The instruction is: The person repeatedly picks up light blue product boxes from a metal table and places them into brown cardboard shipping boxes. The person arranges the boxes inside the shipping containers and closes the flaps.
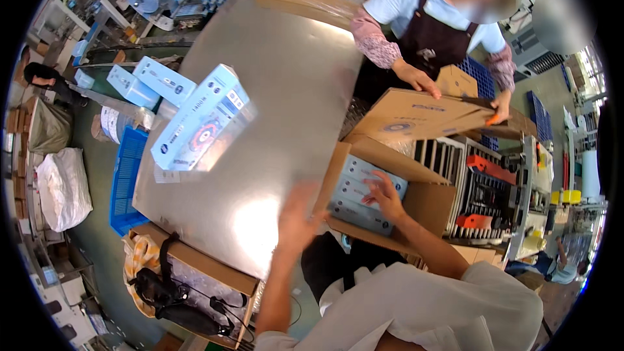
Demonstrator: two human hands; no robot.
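My right hand [385, 198] reaches into an open brown carton [448, 205], fingers spread just above the light-blue boxes [354, 188] packed side by side in it. It grips none of them. Over the table edge beside the carton, my left hand [299, 218] is smeared by motion, so its fingers do not show clearly; no thing is visible in it. A tall light-blue printed box [201, 117] stands on the metal table [279, 71] at the left, next to a smaller light-blue box [166, 81]. Across from me, a co-worker's hands hold a flattened brown carton [416, 114].
A roller conveyor [448, 156] with red parts adjoins the carton on the right. A blue plastic crate [127, 175] sits against the table's left side. Below it, a cardboard box [214, 273] holds plastic wrap, with a black bag [162, 289] on top.
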